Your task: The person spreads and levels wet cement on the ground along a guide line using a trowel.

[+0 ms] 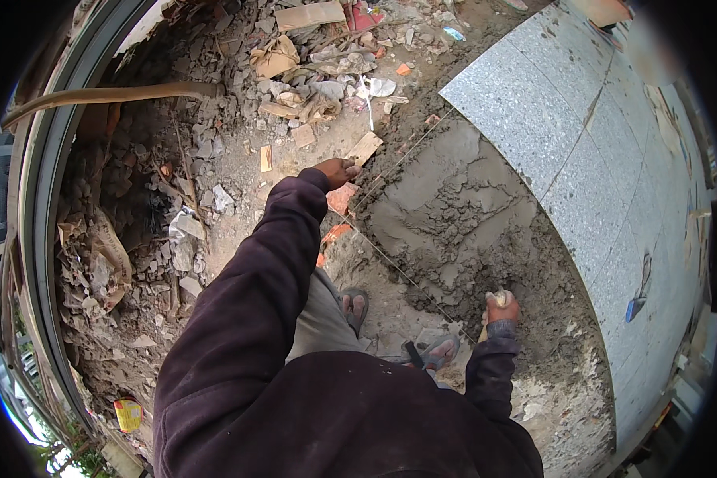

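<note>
The mortar [430, 209] is coloured dark grey. The tiles [526, 95] are coloured pale blue-grey and patterned with fine light and dark speckles. The sweater [350, 414] is dyed dark purple-brown; the trousers [315, 315] are dyed light grey. The brick piece [342, 197] is coloured orange-red, and the wood block [366, 147] pale tan. The packet [127, 414] is printed yellow and red.

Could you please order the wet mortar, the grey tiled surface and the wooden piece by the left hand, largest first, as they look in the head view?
1. Grey tiled surface
2. Wet mortar
3. Wooden piece by the left hand
</note>
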Demonstrator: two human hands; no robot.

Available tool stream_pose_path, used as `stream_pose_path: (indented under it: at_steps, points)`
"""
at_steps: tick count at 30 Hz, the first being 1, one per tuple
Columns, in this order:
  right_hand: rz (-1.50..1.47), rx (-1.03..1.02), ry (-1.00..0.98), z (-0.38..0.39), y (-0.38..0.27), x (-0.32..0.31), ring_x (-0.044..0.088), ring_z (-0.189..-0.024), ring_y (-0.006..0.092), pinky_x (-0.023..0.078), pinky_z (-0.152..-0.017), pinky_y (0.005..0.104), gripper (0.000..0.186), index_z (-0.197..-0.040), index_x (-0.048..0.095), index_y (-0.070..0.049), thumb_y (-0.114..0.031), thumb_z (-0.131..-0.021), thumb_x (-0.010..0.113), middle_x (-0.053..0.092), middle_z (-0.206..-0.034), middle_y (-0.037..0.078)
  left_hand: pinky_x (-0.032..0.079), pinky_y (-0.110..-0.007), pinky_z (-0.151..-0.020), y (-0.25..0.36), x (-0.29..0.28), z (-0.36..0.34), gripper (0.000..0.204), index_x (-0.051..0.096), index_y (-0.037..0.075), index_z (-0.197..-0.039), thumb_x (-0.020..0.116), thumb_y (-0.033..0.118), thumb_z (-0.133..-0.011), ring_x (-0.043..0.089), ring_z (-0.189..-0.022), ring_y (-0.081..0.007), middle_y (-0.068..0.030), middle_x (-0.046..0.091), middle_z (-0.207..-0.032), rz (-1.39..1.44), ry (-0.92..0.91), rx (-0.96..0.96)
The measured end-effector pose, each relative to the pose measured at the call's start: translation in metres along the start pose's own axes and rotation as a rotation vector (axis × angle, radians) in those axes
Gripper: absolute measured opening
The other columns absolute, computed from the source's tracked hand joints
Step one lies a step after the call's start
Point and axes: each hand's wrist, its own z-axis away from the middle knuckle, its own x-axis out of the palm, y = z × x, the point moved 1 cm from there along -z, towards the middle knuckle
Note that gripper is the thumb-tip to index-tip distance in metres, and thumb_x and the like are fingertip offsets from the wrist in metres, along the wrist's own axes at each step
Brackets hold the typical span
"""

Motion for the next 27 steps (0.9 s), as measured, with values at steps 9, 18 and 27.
stream_pose_path:
  at_steps: [9, 18, 27]
  points:
    - [0.118, -0.221, -0.275, 0.010, -0.088, 0.117, 0.054, -0.044, 0.0196, 0.043, -0.044, 0.0318, 0.027, -0.082, 0.050, 0.001, -0.019, -0.067, 0.061, 0.053, -0.057, 0.011, 0.035, -0.036, -0.085, 0.024, -0.028, 0.013, 0.051, 0.043, 0.000, -0.112, 0.039, 0.040, -0.081, 0.046, -0.100, -0.0339, -0.0220, 0.048, -0.106, -0.204, 0.133, -0.036]
    - [-0.312, -0.358, -0.782, 0.016, -0.251, 0.202, 0.049, -0.040, 0.0153, 0.041, -0.032, 0.0286, 0.021, -0.083, 0.047, 0.004, -0.012, -0.071, 0.053, 0.051, -0.060, 0.008, 0.043, -0.040, -0.062, 0.081, -0.069, 0.102, 0.044, 0.045, 0.001, -0.108, 0.043, 0.035, -0.080, 0.054, -0.067, -0.0331, -0.0190, 0.056, -0.069, -0.492, 0.522, -0.066]
    - [-1.058, 0.487, -1.087, -0.216, -0.178, 0.236, 0.045, -0.048, 0.0139, 0.042, -0.045, 0.0270, 0.019, -0.071, 0.044, -0.004, -0.021, -0.074, 0.049, 0.046, -0.062, 0.003, 0.039, -0.036, -0.074, 0.117, -0.043, 0.113, 0.038, 0.045, 0.007, -0.108, 0.045, 0.031, -0.079, 0.052, -0.078, -0.0280, -0.0139, 0.056, -0.077, -0.542, 0.375, 0.199]
